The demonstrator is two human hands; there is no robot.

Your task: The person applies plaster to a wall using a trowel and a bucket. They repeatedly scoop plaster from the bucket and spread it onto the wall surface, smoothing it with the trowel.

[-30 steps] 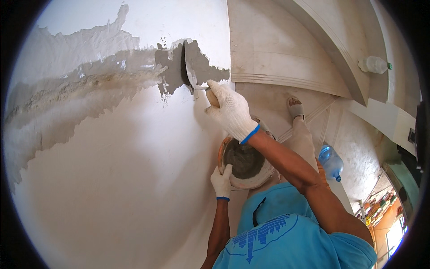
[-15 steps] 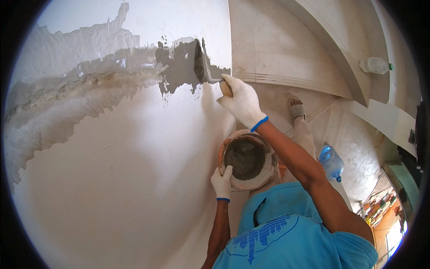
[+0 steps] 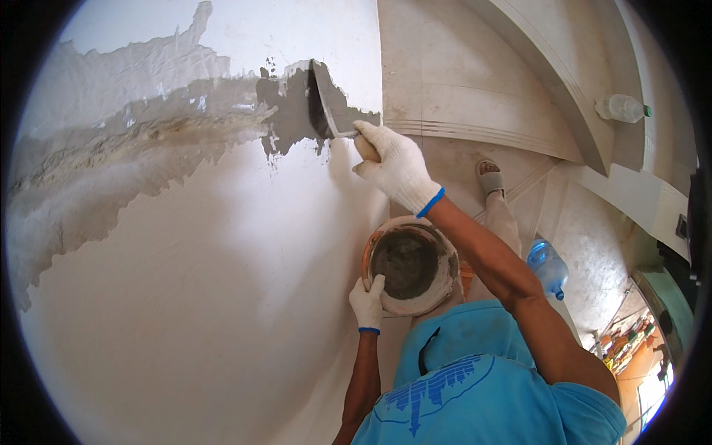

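My right hand [image 3: 400, 165], in a white knit glove with a blue cuff, is closed round the handle of a trowel [image 3: 323, 107]. The trowel's blade is against a patch of wet grey mortar [image 3: 285, 104] on the white wall, tilted edge-on to my view. Lower down, my left hand [image 3: 366, 302], gloved the same way, grips the left rim of a round bucket [image 3: 436, 297], thumb over the edge. Dark grey wet mortar [image 3: 404, 263] lies inside the bucket. The fingers under the rim are partly hidden.
Left of the wet patch, a rough ridge with drier grey mortar [image 3: 148, 141] runs across the wall [image 3: 185, 297]. The wall ends at a corner right of the trowel. A blue water jug [image 3: 547, 268] stands on the floor at right; a clear bottle [image 3: 623, 108] lies farther up. My sandalled foot [image 3: 489, 178] shows.
My right hand and the trowel have slid slightly left across the wet mortar, the blade tilting more. The left hand and bucket have stayed in place.
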